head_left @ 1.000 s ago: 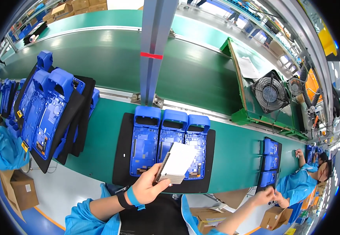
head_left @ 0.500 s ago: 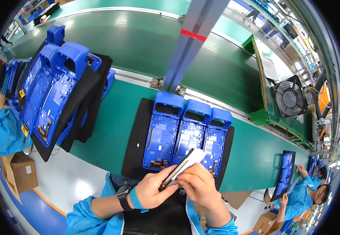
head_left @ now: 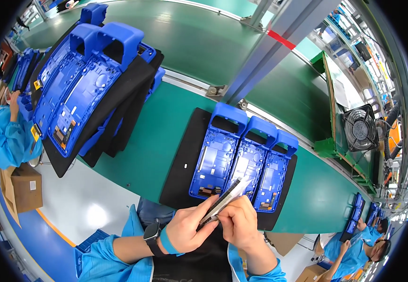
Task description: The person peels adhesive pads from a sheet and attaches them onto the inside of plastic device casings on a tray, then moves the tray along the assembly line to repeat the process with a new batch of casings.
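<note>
Thin flat panel [head_left: 222, 202] pinched edge-on between both hands' fingers [head_left: 211, 207].

Black fan [head_left: 360, 128] (right), cardboard box [head_left: 24, 187]

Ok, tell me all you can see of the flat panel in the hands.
The panel is thin, flat and rectangular, seen nearly edge-on, dark on one face with a pale, glossy film at its upper end. It tilts up to the right above the black mat. The left hand holds its lower end; the right hand pinches beside it.
</note>
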A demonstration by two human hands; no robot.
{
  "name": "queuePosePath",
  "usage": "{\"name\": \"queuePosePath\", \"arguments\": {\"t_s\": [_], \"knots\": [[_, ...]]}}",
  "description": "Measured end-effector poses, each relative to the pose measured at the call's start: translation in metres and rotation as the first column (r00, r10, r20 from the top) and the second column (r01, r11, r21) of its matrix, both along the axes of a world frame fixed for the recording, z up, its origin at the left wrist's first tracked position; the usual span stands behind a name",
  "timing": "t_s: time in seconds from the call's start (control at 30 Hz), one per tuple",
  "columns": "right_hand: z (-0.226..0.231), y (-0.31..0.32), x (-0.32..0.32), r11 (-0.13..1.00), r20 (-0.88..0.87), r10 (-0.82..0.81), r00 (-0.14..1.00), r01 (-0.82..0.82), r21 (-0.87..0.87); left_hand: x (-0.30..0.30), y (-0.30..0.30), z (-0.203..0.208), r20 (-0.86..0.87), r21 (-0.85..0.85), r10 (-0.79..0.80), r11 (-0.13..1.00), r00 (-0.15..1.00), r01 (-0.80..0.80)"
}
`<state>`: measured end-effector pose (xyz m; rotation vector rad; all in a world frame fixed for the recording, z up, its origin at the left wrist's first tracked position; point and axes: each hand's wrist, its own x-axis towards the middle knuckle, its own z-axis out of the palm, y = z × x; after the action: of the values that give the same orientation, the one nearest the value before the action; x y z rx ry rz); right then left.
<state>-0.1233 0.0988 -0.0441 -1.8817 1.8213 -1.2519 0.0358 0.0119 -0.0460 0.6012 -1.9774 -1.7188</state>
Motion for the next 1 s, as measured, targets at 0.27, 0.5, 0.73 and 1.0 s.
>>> {"name": "queuePosePath", "arguments": {"t_s": [0.27,0.5,0.73,1.0], "knots": [[-0.005,-0.013,0.009,0.996,0.072,0.081,0.994,-0.078,-0.045,0.017,-0.003,-0.004,-0.007,0.27,0.027,0.963,1.0,-0.024],[0.006,-0.022,-0.005,0.998,0.103,0.01,0.995,-0.017,0.06,0.039,-0.021,-0.02,-0.067,0.311,0.29,0.915,0.955,-0.257],[0.003,-0.062,-0.026,0.959,-0.133,0.097,0.986,-0.057,0.276,0.06,-0.051,-0.044,-0.193,0.337,0.514,0.835,0.836,-0.436],[-0.004,-0.084,-0.024,0.869,-0.233,0.257,0.938,-0.118,0.481,0.055,-0.06,-0.056,-0.208,0.27,0.508,0.851,0.836,-0.45]]}}
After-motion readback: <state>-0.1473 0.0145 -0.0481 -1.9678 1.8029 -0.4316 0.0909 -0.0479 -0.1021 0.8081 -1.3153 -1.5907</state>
